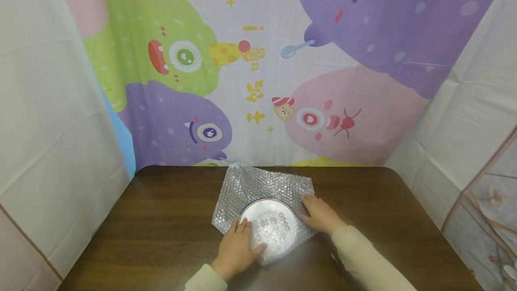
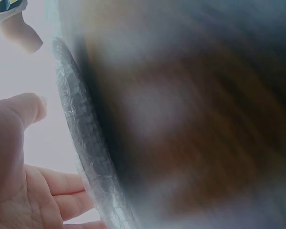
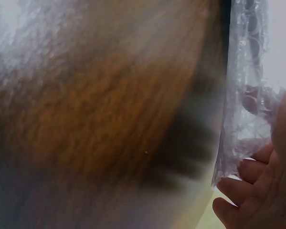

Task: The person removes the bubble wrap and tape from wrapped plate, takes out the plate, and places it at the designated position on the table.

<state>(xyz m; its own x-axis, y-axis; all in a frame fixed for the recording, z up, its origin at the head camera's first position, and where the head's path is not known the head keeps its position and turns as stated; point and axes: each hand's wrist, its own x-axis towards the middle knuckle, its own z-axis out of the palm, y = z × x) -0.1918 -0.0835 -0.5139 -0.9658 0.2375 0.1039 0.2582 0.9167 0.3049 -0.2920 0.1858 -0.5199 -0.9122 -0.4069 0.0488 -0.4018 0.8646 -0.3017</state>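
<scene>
A round white plate point(image 1: 264, 210) with a dark rim and a small coloured print lies on a sheet of bubble wrap point(image 1: 262, 183) on the table. Clear wrap also covers its nearer part. My left hand point(image 1: 237, 248) rests on the plate's left side, fingers stretched forward and thumb spread. On the sheet's right side lies my right hand point(image 1: 321, 214), its fingers extended over the wrap beside the plate. The left wrist view shows the left hand point(image 2: 33, 181) against the wrap's edge point(image 2: 80, 124). In the right wrist view the right fingers point(image 3: 236, 191) touch the wrap point(image 3: 243, 119).
The dark brown wooden table point(image 1: 161, 219) has rounded far corners. Behind it hangs a cloth point(image 1: 250, 147) printed with cartoon monsters. Pale cloth panels point(image 1: 36, 116) flank the table on both sides.
</scene>
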